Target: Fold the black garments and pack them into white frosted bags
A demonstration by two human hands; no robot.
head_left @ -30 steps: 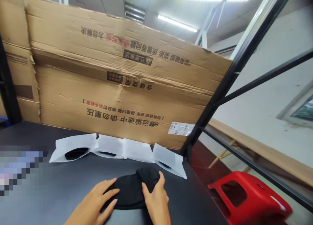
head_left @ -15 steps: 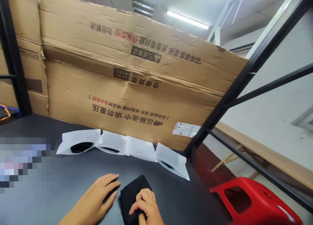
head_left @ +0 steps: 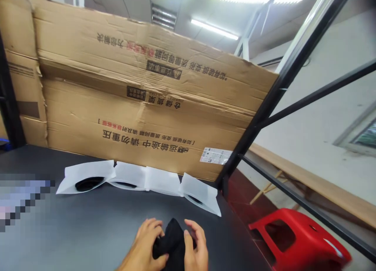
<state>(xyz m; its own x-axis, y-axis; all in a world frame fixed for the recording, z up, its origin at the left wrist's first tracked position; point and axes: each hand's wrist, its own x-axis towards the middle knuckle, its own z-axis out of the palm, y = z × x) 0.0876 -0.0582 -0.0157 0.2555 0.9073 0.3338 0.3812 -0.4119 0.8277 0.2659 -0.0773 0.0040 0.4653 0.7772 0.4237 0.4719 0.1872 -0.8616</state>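
Note:
A folded black cloth (head_left: 174, 239) lies at the bottom centre of the dark table, its pointed top end facing away from me. My left hand (head_left: 147, 245) has its fingers curled over the cloth's left side, with the thumb lying against it lower down. At the right side, my right hand (head_left: 197, 247) is bent around the cloth's edge, and some black fabric shows between thumb and fingers. Part of the cloth is hidden under both hands and cut off by the frame's lower edge.
White translucent pouches (head_left: 127, 175) stand in a row at the table's back; black material shows in some mouths. Behind rises a printed cardboard sheet (head_left: 147, 118). A black metal frame (head_left: 252, 126) borders the right, with a red plastic chair (head_left: 308, 239) beyond. A blurred patch covers the left.
My left hand has moved right from the bare table onto the cloth. My right hand has shifted from on top of the cloth to its right edge. The view has turned slightly right.

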